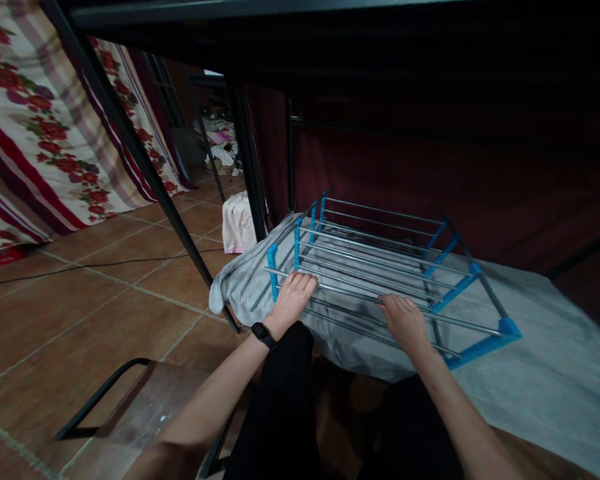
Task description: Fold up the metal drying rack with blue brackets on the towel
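Note:
A shoe rack of thin metal rods with blue plastic joints lies on a grey blanket. My left hand is closed over the rack's front rod, close to its left end. Further right on the same rod, my right hand has its fingers curled around it. At the left, the rod's end sticks out beside a blue joint and looks apart from it. On the right, the rod runs into the blue corner joint. My fingertips under the rod are hidden.
Dark metal posts and an upper frame surround the blanket. A dark red cloth hangs behind the rack. To the left are a chair, a tiled floor with a cable, a flowered curtain and a pale cloth.

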Motion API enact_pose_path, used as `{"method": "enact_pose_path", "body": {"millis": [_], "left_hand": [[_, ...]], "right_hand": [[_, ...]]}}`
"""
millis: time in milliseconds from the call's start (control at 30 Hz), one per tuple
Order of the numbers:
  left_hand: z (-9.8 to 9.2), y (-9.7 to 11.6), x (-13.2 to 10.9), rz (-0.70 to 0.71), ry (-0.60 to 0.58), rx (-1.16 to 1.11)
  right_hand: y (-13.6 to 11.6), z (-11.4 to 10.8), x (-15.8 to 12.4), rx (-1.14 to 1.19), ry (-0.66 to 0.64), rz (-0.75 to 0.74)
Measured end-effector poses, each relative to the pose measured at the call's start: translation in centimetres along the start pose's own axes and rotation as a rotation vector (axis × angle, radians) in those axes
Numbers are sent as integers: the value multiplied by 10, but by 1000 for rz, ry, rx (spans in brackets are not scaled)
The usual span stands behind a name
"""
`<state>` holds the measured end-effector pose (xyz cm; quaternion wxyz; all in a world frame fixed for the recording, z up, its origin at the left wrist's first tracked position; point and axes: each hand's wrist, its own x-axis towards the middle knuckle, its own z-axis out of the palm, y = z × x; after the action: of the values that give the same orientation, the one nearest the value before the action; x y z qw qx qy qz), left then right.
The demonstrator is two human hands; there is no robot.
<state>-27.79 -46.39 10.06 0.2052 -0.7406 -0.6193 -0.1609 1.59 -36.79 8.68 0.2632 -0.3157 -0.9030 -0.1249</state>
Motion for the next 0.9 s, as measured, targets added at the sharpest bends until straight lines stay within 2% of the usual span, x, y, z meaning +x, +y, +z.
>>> {"method": "enact_pose_path", "body": {"millis": [167, 500, 900], "left_hand": [[4, -6, 1, 46, 51, 9], [18, -2, 17, 9, 67, 83], [15, -4, 27, 27, 27, 84]], "right_hand": [[1, -2, 2, -11, 21, -15], [8, 1, 5, -50, 45, -35], [-3, 9, 26, 21, 37, -107]]}}
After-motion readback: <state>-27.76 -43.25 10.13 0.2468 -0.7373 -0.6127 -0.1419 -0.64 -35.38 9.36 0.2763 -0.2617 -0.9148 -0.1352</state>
